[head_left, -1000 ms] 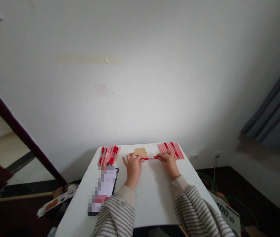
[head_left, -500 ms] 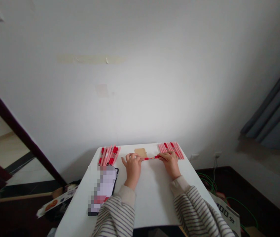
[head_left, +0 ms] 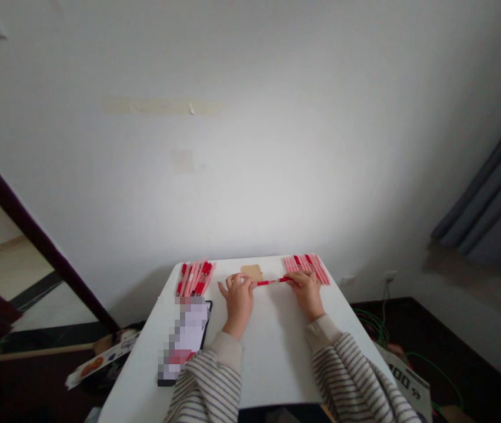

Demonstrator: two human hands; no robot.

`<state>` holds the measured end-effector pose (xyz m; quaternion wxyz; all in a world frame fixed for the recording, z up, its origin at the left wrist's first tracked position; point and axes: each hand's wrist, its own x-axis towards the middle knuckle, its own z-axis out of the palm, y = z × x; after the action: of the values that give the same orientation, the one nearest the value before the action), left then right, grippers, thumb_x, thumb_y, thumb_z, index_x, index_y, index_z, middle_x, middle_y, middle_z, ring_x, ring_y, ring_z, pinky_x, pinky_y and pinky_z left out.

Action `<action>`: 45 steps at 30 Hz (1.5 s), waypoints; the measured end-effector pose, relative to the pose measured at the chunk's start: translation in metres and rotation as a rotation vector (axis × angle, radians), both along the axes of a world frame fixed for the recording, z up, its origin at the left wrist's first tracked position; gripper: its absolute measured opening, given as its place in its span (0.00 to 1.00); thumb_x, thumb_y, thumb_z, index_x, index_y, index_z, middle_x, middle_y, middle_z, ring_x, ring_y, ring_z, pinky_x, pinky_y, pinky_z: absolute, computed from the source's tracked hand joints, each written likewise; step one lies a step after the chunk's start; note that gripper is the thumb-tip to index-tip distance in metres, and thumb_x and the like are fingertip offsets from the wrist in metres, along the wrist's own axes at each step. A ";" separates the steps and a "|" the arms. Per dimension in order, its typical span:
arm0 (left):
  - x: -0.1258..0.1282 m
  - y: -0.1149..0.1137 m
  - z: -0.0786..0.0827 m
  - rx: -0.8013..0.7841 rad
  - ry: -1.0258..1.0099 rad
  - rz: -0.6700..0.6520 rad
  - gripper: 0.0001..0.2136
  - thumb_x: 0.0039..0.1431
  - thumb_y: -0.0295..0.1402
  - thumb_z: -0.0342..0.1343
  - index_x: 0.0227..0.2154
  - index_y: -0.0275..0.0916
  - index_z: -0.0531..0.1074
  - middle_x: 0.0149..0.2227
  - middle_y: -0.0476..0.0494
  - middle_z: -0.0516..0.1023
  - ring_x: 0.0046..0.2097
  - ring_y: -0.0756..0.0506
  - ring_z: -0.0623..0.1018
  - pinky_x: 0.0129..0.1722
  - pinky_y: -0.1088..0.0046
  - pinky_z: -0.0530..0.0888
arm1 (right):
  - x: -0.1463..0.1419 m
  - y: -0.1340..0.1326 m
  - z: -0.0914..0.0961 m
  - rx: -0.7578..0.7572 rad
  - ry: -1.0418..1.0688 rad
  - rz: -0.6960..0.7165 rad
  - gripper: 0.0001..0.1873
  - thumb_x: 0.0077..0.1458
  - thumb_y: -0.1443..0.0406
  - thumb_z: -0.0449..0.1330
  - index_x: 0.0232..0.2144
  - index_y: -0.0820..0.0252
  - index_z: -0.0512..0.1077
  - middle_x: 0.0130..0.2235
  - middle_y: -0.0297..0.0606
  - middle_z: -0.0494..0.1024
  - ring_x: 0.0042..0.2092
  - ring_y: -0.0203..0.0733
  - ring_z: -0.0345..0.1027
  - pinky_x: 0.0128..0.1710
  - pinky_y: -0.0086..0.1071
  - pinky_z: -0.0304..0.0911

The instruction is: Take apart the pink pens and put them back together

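Note:
Between my two hands, level above the white table (head_left: 272,329), lies a slim red pen (head_left: 274,282) with a paler band near its middle. My left hand (head_left: 238,296) pinches its left end, the thumb side turned right and the other fingers curled. The right end is in the fingers of my right hand (head_left: 307,291), which partly cover it. A tan pad (head_left: 251,271) sits just behind the left fingertips. Beyond my right hand is a row of pink and red pens (head_left: 321,271), partly hidden by that hand.
A bunch of pink and red pens (head_left: 195,278) lies at the table's back left. Nearer me is a phone (head_left: 186,338) with a blurred screen, partly under my left sleeve. The wall (head_left: 250,176) rises behind the table. Green cables (head_left: 371,323) lie on the floor at right.
My right hand has shifted very slightly to the right, and a little more of the pen's red right part shows. My left hand stays almost still.

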<state>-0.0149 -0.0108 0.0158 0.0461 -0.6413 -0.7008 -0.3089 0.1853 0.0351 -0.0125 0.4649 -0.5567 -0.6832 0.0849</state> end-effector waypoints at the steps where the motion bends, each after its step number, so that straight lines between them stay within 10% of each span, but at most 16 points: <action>1: 0.000 0.000 0.000 -0.005 0.005 -0.003 0.08 0.60 0.36 0.51 0.34 0.49 0.76 0.47 0.47 0.74 0.53 0.40 0.65 0.59 0.37 0.50 | 0.000 0.000 0.000 0.003 0.008 0.000 0.14 0.58 0.57 0.53 0.35 0.48 0.80 0.40 0.36 0.80 0.47 0.52 0.59 0.48 0.45 0.48; 45: 0.002 -0.001 0.000 -0.040 -0.004 -0.085 0.07 0.55 0.39 0.56 0.35 0.48 0.76 0.49 0.46 0.72 0.55 0.41 0.64 0.59 0.37 0.47 | -0.001 -0.002 0.003 -0.012 0.032 0.005 0.15 0.57 0.57 0.53 0.33 0.50 0.79 0.40 0.38 0.80 0.46 0.51 0.63 0.46 0.43 0.51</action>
<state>-0.0131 -0.0115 0.0158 0.0186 -0.6708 -0.6790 -0.2977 0.1841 0.0335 -0.0096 0.4722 -0.5565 -0.6764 0.0992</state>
